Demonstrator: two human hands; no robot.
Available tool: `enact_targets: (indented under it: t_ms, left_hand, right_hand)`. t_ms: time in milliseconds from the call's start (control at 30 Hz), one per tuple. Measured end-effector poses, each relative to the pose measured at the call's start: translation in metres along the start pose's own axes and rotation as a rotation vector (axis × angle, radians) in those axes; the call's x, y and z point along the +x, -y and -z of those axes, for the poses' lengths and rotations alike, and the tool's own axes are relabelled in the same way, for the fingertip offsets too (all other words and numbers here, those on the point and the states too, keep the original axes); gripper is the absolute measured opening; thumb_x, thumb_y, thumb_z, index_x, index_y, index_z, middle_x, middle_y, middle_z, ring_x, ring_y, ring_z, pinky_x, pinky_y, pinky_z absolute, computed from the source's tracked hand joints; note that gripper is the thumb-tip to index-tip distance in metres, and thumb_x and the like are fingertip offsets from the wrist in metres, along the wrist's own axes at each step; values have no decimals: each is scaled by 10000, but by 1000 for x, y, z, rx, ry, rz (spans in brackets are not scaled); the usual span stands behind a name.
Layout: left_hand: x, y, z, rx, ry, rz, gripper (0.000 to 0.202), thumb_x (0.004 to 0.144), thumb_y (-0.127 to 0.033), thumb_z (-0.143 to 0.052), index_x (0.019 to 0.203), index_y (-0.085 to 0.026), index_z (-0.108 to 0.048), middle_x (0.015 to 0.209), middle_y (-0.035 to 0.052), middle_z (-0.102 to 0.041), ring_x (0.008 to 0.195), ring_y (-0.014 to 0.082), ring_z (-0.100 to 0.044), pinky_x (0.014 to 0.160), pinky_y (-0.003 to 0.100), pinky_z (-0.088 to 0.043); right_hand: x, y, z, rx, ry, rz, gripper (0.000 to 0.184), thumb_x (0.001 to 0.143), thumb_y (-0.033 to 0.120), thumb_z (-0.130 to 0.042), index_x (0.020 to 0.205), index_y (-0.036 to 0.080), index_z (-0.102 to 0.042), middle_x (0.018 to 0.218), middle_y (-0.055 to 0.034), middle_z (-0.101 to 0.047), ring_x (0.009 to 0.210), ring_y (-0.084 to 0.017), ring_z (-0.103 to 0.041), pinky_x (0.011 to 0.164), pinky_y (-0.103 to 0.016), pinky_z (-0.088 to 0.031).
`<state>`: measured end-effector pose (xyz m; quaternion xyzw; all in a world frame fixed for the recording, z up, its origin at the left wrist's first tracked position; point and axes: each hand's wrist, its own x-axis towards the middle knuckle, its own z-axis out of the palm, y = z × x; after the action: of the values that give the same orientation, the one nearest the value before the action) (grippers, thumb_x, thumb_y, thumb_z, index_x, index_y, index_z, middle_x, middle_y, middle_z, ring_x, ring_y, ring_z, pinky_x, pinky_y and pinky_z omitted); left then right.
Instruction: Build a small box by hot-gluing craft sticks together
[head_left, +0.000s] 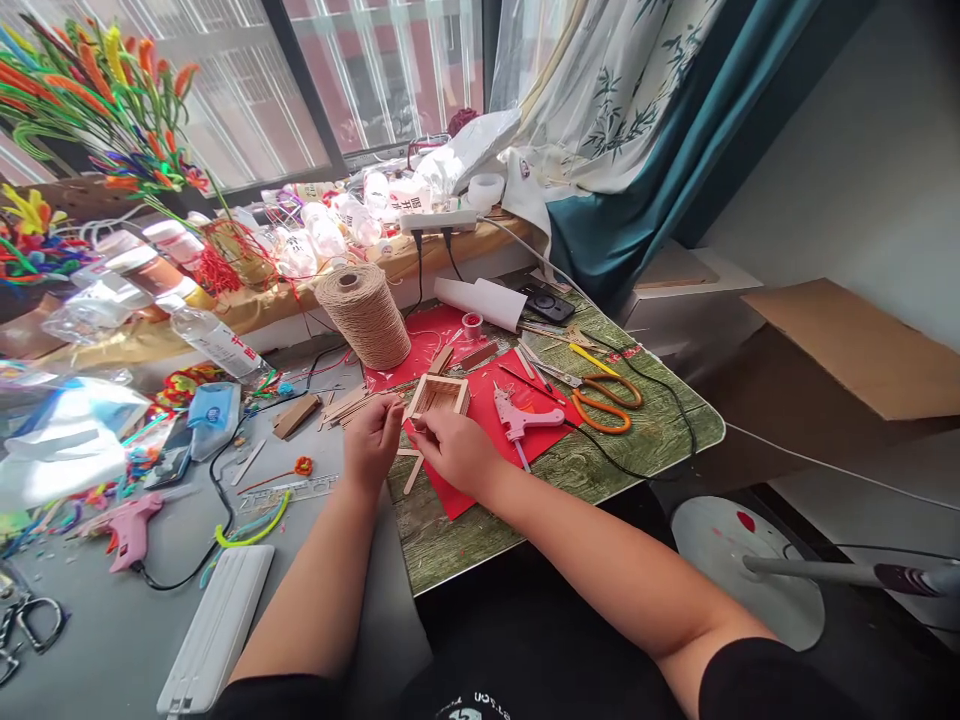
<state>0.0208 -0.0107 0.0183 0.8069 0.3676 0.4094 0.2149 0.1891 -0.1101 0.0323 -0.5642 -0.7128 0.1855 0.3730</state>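
Observation:
My left hand point(372, 438) and my right hand point(453, 446) meet over a sheet of red paper point(517, 420) on the table. Both have their fingers pinched together on thin wooden craft sticks point(412, 466) lying between them. Just beyond the fingers stands a small square frame built of craft sticks point(439, 394). A pink glue gun point(519, 416) lies on the red paper to the right of my right hand. A pile of loose sticks point(346, 405) lies beside my left hand.
A big spool of twine point(364, 315) stands behind the frame. Orange scissors point(604, 400) and a black cable lie on the right part of the table point(660, 435). A second pink glue gun point(129, 530), a white case point(217, 628) and clutter fill the left. The windowsill holds bottles and colourful flowers point(105, 90).

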Motion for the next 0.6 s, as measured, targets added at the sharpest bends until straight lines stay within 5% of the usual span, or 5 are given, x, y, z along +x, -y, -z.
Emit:
enact_targets:
  t_ms: [100,200,267,400,600]
  left_hand:
    - [9,14,17,305,-81,109,369,1035,-538,-449,975,-243,-661,841,45,-683,823,223,-636,742,322,-450]
    - [15,31,29,592,127,294,411,955,-613,-532,875,-229,-655,827,95,-696,812,281,-642,698,347,-431]
    - [17,39,34,696,216,353,415,906,-623,-583,909,-219,-682,943,145,-729,916,342,-660,732,387,-453]
    - [17,42,39,743,203,409,405,919,-574,-567,1083,-229,-703,1128,143,-737,1071,363,-652,854,444,-490]
    - [13,39,36,794,284,408,616,876,-682,-584,1299,-238,-638,1336,161,-645,1270,391,-549,1003,489,-479]
  right_hand:
    - [-21,-5,-8,-230,187,227,273,1016,149,-496,1233,156,-663,1262,-152,-682,1161,-265,-596,986,-387,-483]
    - [-40,-5,-19,-397,263,255,415,947,88,-530,1354,131,-598,1464,-195,-557,1302,-311,-500,1030,-430,-457]
    - [-46,-4,-23,-450,291,192,432,937,86,-530,1363,125,-581,1369,-196,-602,1204,-303,-536,974,-423,-471]
    - [-46,-3,-24,-493,328,127,397,972,126,-521,1366,145,-574,1131,-149,-645,1015,-279,-548,862,-402,-472]
    - [-46,-5,-30,-507,330,-54,140,996,194,-549,1070,145,-657,1098,-141,-625,1020,-283,-537,869,-406,-460]
